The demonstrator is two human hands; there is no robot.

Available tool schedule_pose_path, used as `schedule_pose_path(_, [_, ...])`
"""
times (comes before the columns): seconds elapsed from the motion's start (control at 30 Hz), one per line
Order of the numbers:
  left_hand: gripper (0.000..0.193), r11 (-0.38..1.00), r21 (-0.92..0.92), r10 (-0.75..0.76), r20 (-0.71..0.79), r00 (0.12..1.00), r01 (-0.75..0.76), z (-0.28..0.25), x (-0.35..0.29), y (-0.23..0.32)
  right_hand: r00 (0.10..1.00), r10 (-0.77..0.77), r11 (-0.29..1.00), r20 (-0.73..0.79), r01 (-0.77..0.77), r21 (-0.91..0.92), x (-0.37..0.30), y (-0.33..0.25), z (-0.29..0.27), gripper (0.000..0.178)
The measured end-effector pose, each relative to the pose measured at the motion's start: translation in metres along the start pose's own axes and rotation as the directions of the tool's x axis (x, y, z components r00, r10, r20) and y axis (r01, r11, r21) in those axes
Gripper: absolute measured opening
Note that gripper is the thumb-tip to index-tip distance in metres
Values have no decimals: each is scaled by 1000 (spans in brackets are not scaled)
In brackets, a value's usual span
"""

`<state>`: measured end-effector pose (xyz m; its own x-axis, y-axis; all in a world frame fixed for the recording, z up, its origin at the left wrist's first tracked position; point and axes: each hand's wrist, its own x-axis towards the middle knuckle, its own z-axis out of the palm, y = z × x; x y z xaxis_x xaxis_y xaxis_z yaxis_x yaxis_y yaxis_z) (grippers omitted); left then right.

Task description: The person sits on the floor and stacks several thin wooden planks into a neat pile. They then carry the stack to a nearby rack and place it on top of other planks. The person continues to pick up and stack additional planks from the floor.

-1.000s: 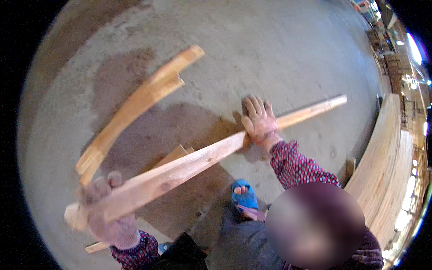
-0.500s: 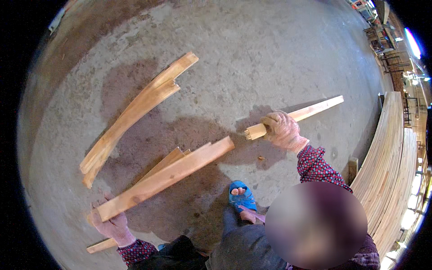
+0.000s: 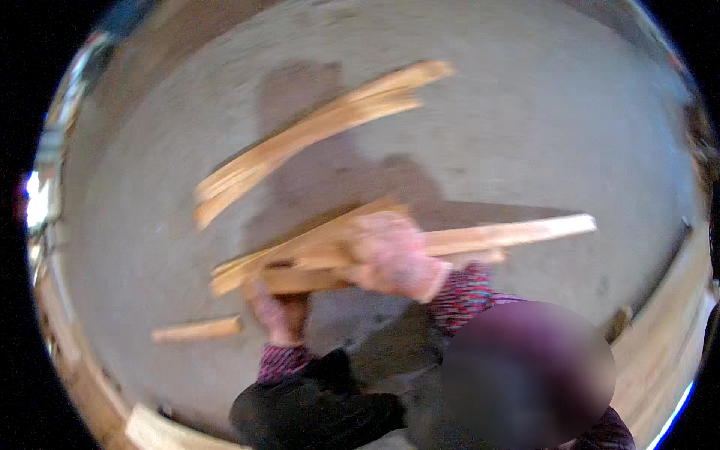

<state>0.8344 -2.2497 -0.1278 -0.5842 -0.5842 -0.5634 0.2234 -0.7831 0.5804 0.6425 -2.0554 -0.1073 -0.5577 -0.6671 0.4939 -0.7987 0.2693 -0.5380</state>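
Both my hands wear pale pinkish work gloves, and the picture is blurred by motion. My right hand point(image 3: 396, 251) is wrapped round a wooden strip point(image 3: 517, 232), whose pale end sticks out to the right. At the near left, my left hand point(image 3: 274, 313) grips the left end of a wooden board point(image 3: 304, 280). The two pieces meet close together between my hands. Just beyond them another board point(image 3: 300, 238) lies slanting on the floor, partly hidden by my right hand. Another wood end point(image 3: 491, 256) shows below the strip, right of my right hand.
Farther off, two long boards point(image 3: 315, 131) lie overlapped on the concrete floor point(image 3: 525, 135). A short wood piece point(image 3: 196, 330) lies left of my left hand. Stacked long timber point(image 3: 664, 337) runs along the right, and a pale timber end point(image 3: 161, 431) shows at the lower left.
My right hand has brought its strip left and nearer, up to the board in my left hand. The view has turned, and the hands are now close together.
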Motion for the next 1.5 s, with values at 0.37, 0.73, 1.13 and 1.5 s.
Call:
schedule_pose_path(0.37, [54, 778, 575, 96, 290, 952, -253, 19, 15, -12, 748, 284, 959, 600, -205, -198, 9, -9, -45, 66])
schedule_pose_path(0.73, [68, 816, 348, -429, -170, 887, 461, -195, 8, 30, 758, 263, 904, 596, 21, -427, -63, 75, -48, 48])
schedule_pose_path(1.13, [30, -44, 971, -430, 194, 882, -235, 17, -24, 52, 565, 518, 854, 642, -306, -420, -15, 108, -138, 43])
schedule_pose_path(1.5, [101, -494, 445, -531, 526, 664, -747, 33, -2, 33, 699, 62, 983, 712, 80, -164, -24, -80, 62, 17])
